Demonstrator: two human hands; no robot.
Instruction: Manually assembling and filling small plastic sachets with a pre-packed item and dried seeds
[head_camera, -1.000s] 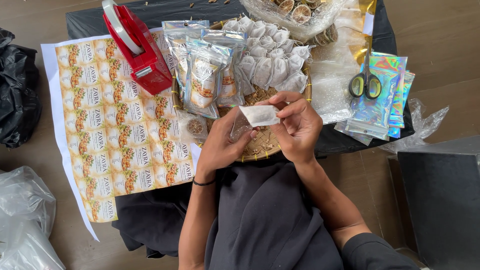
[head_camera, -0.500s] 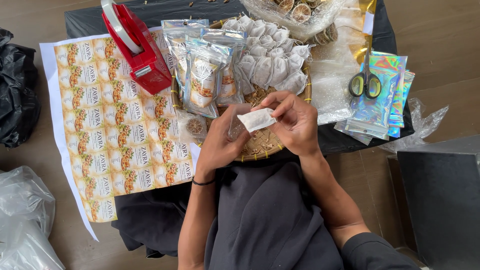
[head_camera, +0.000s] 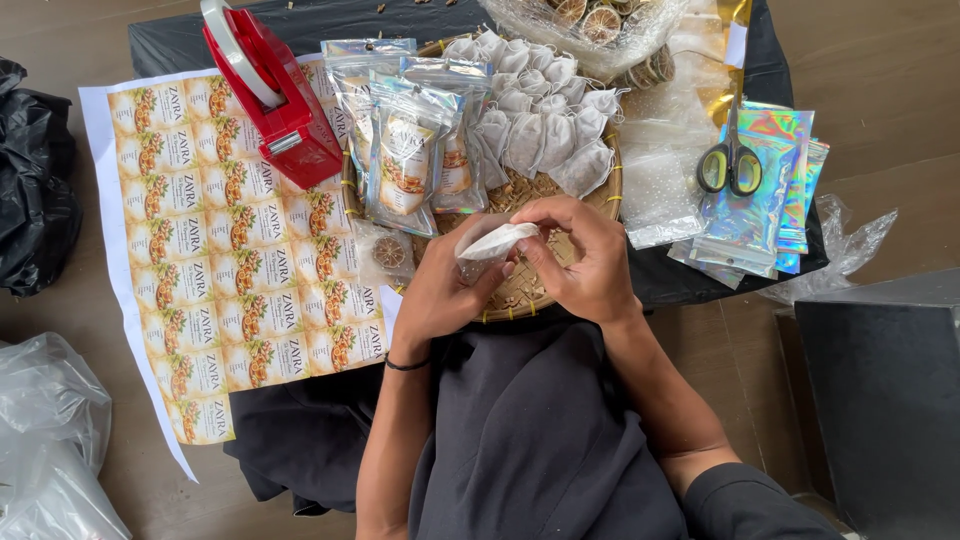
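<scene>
Both my hands meet over the near rim of a round woven tray (head_camera: 610, 190). My left hand (head_camera: 440, 290) and my right hand (head_camera: 585, 260) together pinch a small white filter bag (head_camera: 495, 242) partly inside a clear plastic sleeve. On the tray lie several more white filter bags (head_camera: 545, 110) at the back and several filled clear pouches with printed labels (head_camera: 410, 160) at the left. A single small clear packet with a dried slice (head_camera: 385, 250) lies just left of my left hand.
A red tape dispenser (head_camera: 270, 95) stands at the back left on a sheet of printed labels (head_camera: 220, 260). Scissors (head_camera: 730, 160) rest on holographic pouches (head_camera: 760, 200) at right. A bag of dried citrus slices (head_camera: 600, 25) sits behind. Black box (head_camera: 885, 400) at right.
The white filter bag has tilted and sunk lower between my hands, going further into the clear sleeve. My right fingers have closed over its top edge.
</scene>
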